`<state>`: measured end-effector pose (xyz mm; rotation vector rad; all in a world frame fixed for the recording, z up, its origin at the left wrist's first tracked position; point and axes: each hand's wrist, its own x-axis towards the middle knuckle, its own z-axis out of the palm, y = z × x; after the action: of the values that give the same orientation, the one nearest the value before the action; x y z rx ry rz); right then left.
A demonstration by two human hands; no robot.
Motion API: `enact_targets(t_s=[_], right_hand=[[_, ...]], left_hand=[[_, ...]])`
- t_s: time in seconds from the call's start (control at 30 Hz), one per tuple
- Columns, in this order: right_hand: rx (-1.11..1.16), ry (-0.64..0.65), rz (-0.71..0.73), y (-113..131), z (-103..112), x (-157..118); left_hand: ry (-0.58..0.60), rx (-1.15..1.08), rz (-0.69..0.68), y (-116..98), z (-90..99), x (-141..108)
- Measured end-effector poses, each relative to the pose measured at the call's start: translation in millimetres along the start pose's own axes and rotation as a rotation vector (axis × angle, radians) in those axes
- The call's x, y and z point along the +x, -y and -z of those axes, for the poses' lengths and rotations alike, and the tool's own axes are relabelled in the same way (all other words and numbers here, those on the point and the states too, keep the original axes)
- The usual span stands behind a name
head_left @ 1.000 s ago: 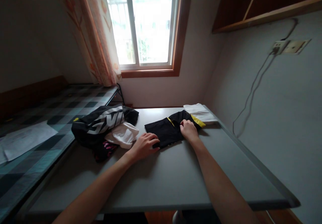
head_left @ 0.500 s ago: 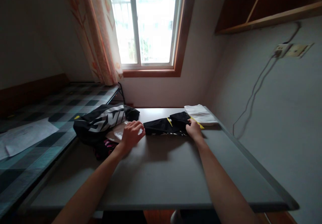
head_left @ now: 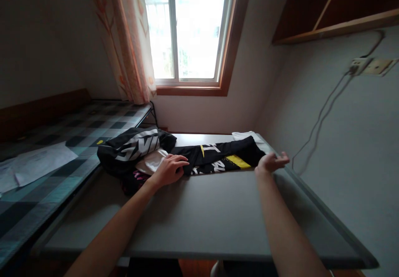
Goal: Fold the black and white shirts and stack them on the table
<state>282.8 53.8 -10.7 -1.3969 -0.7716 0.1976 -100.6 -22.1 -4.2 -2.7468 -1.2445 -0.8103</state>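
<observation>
A black garment with white lettering and a yellow stripe (head_left: 230, 149) lies in a long folded strip across the grey table (head_left: 202, 214). My left hand (head_left: 171, 169) rests at its left end, fingers curled over the cloth; whether they pinch it is unclear. At the right end is my right hand (head_left: 272, 162), turned with its fingers spread and nothing gripped. Left of my left hand sits a pile with a black garment with large grey letters (head_left: 137, 146), a white cloth (head_left: 152, 161) and a dark piece with pink print (head_left: 139, 178).
A white folded cloth (head_left: 260, 142) lies at the back right of the table, partly behind the black garment. On the left a checked bed (head_left: 102, 123) holds papers (head_left: 43, 163). A wall with a cable (head_left: 314, 127) rises on the right.
The black garment's right part now reaches further right, showing more lettering and yellow. My right hand has moved right and opened. My left hand has shifted slightly right. The view has shifted a little.
</observation>
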Motion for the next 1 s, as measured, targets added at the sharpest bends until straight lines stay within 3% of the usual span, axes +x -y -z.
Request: enact_targets(t_s=[0.07, 0.1, 0.13, 0.2, 0.23, 0.3, 0.37, 0.47, 0.67, 0.73, 0.83, 0.9, 1.0], right_hand=[[-0.130, -0.141, 0.115, 8, -3, -12], [-0.174, -0.118, 0.211, 13, -7, -21], [-0.222, 0.011, 0.338, 17, -12, -32], [-0.330, 0.407, 0.570, 22, -22, -54], [-0.408, 0.572, 0.641, 22, -27, -65], [-0.575, 0.764, 0.695, 18, -33, -81], [-0.695, 0.812, 0.686, 12, -37, -91], [-0.782, 0.785, 0.649, 10, -38, -94], [-0.773, 0.799, 0.667, 27, -40, -93], [-0.764, 0.831, 0.616, 32, -40, -93], [-0.620, 0.842, 0.428, 37, -40, -90], [-0.363, 0.851, 0.231, 39, -41, -88], [0.111, 0.942, -0.186, 44, -43, -90]], left_hand=[[0.043, 0.056, 0.036, -5, -1.7, -1], [0.057, 0.083, 0.060, -6, -2.0, -1], [0.068, 0.107, 0.082, -7, -2.0, -1], [0.081, 0.144, 0.123, -9, -1.4, -1], [0.086, 0.155, 0.140, -10, -1.2, -1], [0.097, 0.166, 0.169, -10, -0.9, -1], [0.107, 0.167, 0.197, -11, -1.5, -1], [0.129, 0.151, 0.244, -12, -3.2, 1], [0.114, 0.150, 0.255, -13, -3.7, 1], [0.072, 0.147, 0.234, -15, -3.8, 0], [0.049, 0.104, 0.102, -23, -6.5, 0], [0.091, 0.062, -0.036, -32, -10.8, 1], [0.163, 0.026, -0.179, -48, -20.0, 6]])
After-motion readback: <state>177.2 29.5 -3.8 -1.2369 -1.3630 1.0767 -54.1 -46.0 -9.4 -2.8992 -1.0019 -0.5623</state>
